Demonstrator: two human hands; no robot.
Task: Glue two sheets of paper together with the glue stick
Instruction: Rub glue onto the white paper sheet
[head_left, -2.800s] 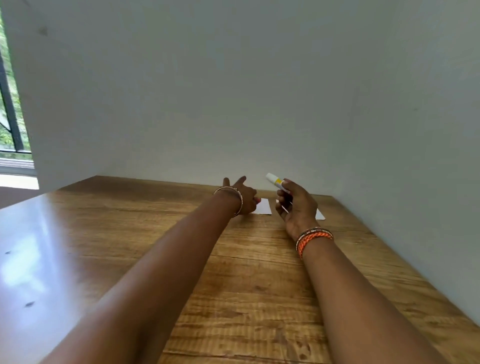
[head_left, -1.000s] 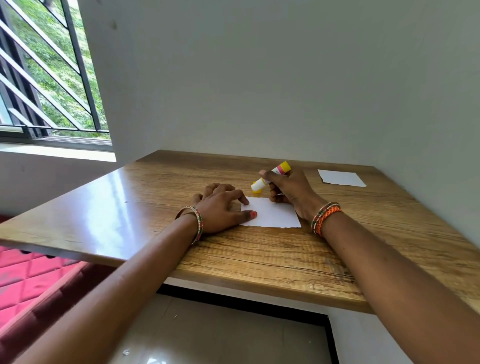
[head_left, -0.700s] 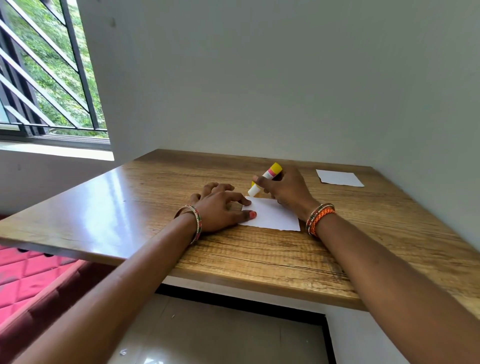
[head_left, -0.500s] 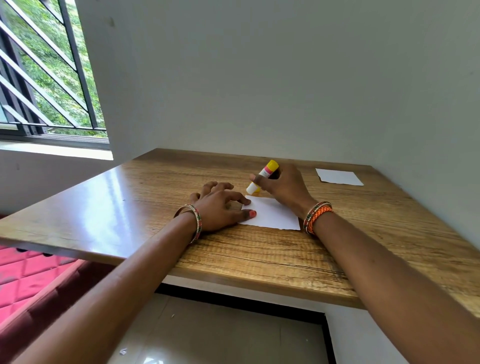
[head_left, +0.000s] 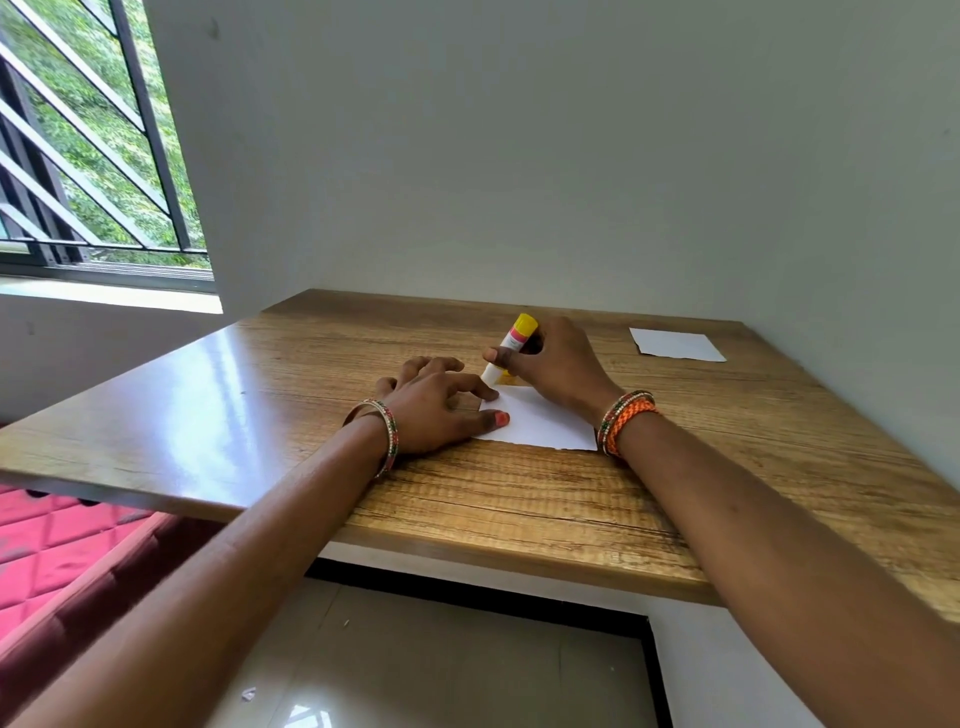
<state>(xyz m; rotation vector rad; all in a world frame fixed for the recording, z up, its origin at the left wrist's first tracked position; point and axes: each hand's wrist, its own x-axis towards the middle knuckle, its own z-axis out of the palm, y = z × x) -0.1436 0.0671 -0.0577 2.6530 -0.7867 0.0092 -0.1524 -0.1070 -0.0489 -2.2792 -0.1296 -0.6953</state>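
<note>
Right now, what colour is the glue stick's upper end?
Yellow, on the white-bodied glue stick held by the right hand; head view.

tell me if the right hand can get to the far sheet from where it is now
Probably yes. The far sheet lies alone on bare table to the right of the right hand, nothing between them. But that hand holds the glue stick, so it would need to free some fingers.

wooden desk (head_left: 519, 509), grey wall (head_left: 519, 156), barred window (head_left: 88, 145)

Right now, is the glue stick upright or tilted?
Tilted. The glue stick leans in the right hand, yellow end up and away, white tip down at the near paper's far edge.
</note>
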